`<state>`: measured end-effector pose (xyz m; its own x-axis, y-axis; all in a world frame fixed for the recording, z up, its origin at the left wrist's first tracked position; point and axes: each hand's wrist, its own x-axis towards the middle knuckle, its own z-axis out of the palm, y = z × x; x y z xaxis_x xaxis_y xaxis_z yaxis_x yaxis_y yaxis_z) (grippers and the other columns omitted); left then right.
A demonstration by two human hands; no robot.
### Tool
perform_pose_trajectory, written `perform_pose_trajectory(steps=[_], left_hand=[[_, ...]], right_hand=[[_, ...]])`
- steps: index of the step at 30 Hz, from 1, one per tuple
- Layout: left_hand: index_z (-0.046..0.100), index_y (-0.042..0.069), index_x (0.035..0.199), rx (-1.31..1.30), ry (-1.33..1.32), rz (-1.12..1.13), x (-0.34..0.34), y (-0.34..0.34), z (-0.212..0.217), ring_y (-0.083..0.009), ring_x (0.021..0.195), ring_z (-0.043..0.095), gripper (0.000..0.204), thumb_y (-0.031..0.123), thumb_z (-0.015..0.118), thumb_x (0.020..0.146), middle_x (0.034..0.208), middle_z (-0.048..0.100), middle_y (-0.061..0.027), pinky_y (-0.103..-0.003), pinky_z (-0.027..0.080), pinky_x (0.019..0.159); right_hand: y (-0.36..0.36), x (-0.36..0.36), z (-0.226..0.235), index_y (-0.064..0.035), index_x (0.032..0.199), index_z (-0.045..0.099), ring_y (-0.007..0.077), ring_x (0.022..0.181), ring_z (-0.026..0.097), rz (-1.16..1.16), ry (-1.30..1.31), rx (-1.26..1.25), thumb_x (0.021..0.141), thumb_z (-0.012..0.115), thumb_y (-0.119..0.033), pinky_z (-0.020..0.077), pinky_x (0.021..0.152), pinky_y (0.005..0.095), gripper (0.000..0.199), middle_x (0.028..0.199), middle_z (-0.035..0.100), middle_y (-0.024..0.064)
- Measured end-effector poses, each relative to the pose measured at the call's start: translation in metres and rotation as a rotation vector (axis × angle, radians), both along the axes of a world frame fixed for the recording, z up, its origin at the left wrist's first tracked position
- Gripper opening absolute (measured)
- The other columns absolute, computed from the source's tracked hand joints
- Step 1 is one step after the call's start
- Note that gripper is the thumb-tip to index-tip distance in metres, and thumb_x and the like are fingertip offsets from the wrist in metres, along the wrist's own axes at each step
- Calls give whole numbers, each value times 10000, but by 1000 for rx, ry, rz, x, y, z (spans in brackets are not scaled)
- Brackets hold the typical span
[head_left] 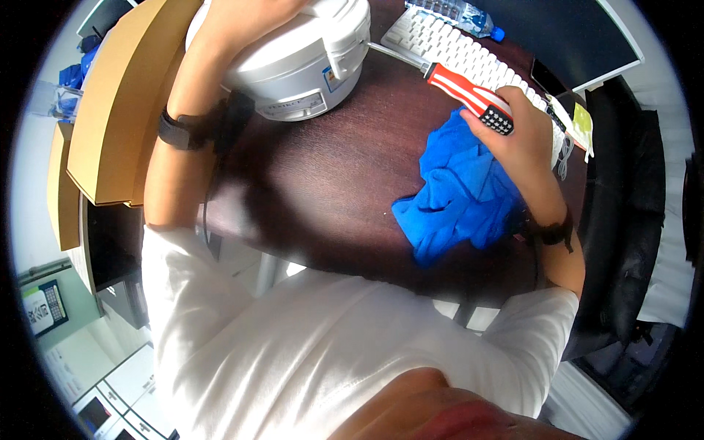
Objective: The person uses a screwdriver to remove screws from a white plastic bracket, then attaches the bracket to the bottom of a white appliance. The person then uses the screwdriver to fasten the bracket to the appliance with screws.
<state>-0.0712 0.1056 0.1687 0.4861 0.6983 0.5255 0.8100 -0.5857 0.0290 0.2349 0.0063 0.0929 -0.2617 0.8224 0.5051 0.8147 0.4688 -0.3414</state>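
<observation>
the right hand (522,130) grips a screwdriver (460,86) pointed at the white cooker (290,82); whether the left hand (257,18) (partly out of view) grips, i cannot tell.

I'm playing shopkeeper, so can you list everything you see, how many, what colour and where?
Screwdriver: one, red and white with starry dark end, in the right hand
Lidded appliance: one, white, far left of the table
Cloth: one, blue, on the table
Keyboard: one, white, far right of the table
Bottle: one, clear with blue cap, behind the keyboard
Screen: one, dark, top right
Cardboard pieces: two, tan, left
Table: one, dark brown, middle
Padded thing: one, black, right; kind unclear
Smaller things near the rim: too unclear to count
Shirt: one, white, bottom
Wristbands: two, black, one per wrist
Left hand: one, bare, at the appliance's top, partly cut off
Right hand: one, bare, around the screwdriver's handle
</observation>
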Motion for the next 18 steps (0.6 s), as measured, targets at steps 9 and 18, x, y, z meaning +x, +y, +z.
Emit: perform_pose_trajectory(steps=[9, 18], left_hand=[[593, -11, 683, -44, -48, 12, 5, -4, 0, -359, 687, 573, 366, 304, 501, 844, 681, 586, -212, -434, 441, 654], [573, -16, 668, -44, -36, -12, 4, -1, 3, -354, 681, 565, 359, 291, 502, 840, 675, 576, -212, -432, 435, 640]], right_hand=[[9, 8, 9, -15, 793, 547, 32, 302, 282, 235, 1183, -1732, 912, 466, -450, 183, 283, 181, 458, 487, 458, 9], [-11, 0, 15, -54, 941, 532, 62, 561, 483, 43, 653, -695, 807, 681, -225, 385, 455, 192, 263, 771, 522, 12]])
